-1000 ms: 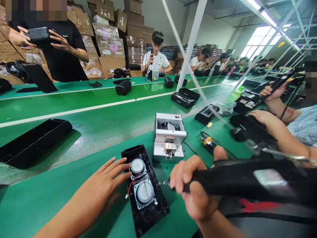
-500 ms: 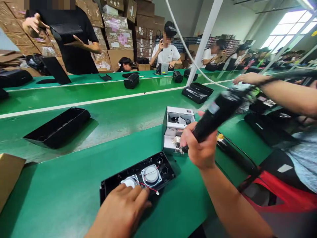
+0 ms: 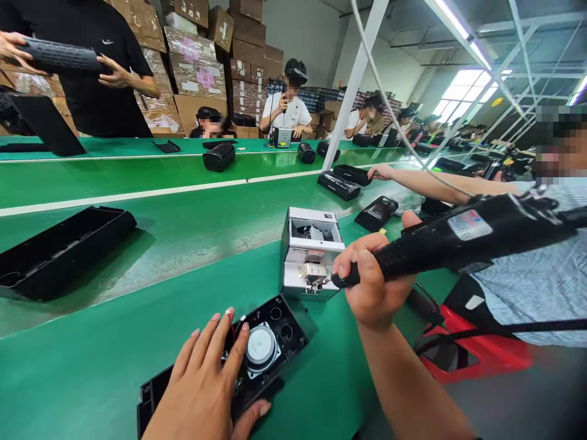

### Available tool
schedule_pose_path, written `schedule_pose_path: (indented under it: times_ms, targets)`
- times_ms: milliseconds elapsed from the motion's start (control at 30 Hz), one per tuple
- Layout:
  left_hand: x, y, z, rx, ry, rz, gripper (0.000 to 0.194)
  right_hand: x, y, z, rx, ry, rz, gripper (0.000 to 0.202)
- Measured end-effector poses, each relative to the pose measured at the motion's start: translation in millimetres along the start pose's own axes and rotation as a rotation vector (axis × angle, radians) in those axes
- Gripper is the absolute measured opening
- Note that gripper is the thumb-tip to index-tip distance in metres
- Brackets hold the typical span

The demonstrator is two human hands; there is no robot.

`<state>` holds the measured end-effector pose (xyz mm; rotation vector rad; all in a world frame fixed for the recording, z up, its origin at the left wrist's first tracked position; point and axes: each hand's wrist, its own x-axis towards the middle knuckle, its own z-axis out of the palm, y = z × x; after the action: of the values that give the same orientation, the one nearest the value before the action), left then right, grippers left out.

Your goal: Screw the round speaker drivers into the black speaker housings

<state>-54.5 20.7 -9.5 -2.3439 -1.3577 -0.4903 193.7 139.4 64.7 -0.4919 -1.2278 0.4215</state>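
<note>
My right hand [image 3: 378, 284] is wrapped round a black electric screwdriver [image 3: 440, 238], held nearly level. Its nose points left at the front of a white screw feeder [image 3: 291, 269]; I cannot tell whether the bit touches the metal outlet [image 3: 316, 276]. Over a black speaker housing [image 3: 293, 336] lies my left hand [image 3: 206, 373], fingers outstretched across it and thumb by its near edge. A round speaker driver [image 3: 261, 346] with a pale back shows in the housing, right of my fingers. The housing's left part is mostly hidden. A thin red wire [image 3: 232, 327] shows at my fingertips.
An empty-looking black casing [image 3: 68, 250] lies on the green belt at left. Black speaker parts [image 3: 339, 183] lie further back. A co-worker's arm [image 3: 426, 183] reaches in from the right, above a red stool [image 3: 477, 348]. Across the line, a person holds a black speaker [image 3: 62, 56].
My left hand has spread from a bunched pose over the drivers. The screwdriver has swung to a flatter angle, its nose still near the feeder. The view has shifted right.
</note>
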Motion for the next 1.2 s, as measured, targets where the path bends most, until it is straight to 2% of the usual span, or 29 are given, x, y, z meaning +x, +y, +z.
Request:
schedule_pose_path:
  times_ms: [100, 267, 367, 467, 567, 700, 767, 867, 933, 1200]
  targets:
    - [-1, 2, -1.0, -0.031, -0.091, -0.054, 0.083, 0, 9, 4, -0.014, -0.042, -0.064, 0.057]
    - [8, 7, -15.6, -0.119, -0.289, -0.183, 0.070, -6, 19, 9, -0.074, -0.132, -0.010, 0.049]
    - [16, 10, -23.3, -0.183, -0.432, -0.251, 0.073, -5, 16, 8, -0.079, -0.111, 0.109, 0.047]
    - [19, 12, -24.7, -0.223, -0.516, -0.284, 0.079, -6, -2, 5, -0.022, -0.149, 0.301, 0.050]
    - [17, 15, -22.9, -0.215, -0.503, -0.287, 0.081, -14, -29, 4, 0.042, -0.074, 0.291, 0.050]
    - [12, 19, -23.2, -0.175, -0.444, -0.251, 0.079, -34, -53, 12, 0.089, -0.087, 0.276, 0.022]
    - [12, 21, -24.6, -0.158, -0.417, -0.223, 0.078, -46, -53, 17, 0.132, -0.093, 0.289, 0.025]
    - [13, 21, -26.0, -0.142, -0.385, -0.207, 0.077, -63, -45, 22, 0.204, -0.080, 0.297, 0.050]
    - [14, 21, -26.3, -0.135, -0.375, -0.206, 0.076, -71, -38, 22, 0.219, -0.104, 0.298, 0.057]
    - [15, 22, -28.5, -0.128, -0.347, -0.198, 0.077, -85, -29, 20, 0.182, -0.194, 0.311, 0.050]
